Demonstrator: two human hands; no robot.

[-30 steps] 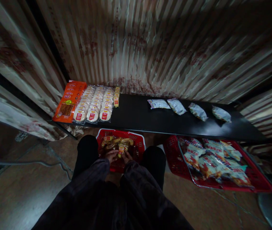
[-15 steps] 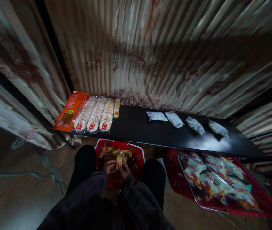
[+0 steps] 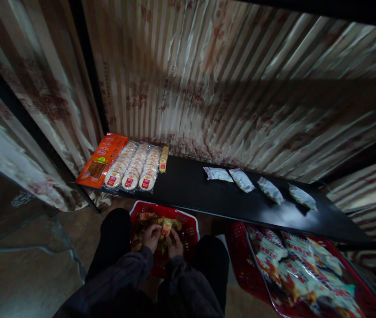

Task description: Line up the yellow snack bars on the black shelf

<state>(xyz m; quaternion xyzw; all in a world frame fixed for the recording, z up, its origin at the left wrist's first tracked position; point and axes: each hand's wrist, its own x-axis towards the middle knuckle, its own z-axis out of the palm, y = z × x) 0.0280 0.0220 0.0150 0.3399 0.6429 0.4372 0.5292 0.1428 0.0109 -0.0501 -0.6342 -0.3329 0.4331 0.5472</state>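
Small yellow packet (image 3: 166,226) at the fingers (image 3: 155,228): print unreadable.
Orange plastic pouch (image 3: 108,150) beyond them, leftward: lettering too small.
White-and-red plastic bags (image 3: 295,276) rightward: lettering blurred.

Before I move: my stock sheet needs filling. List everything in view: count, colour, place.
Shelf: one, black, centre
Flat packet: one, orange, shelf left
Round packs: three rows, white, beside it
Small packs: one row, yellow, beside those
Pouches: four, whitish, shelf right
Left basket: one, red, lower centre
Loose packs: uncountable, yellowish, inside
Held packet: one, yellow, over left basket
Right basket: one, red, lower right
Bags: several, white-red, inside
Curtains: uncounted, beige, behind shelf
Posts: two, black, left
Cable: one, grey, floor left
Left hand, right hand: one each, at held packet
Sleeves: two, dark, bottom
Knees: two, black, lower centre
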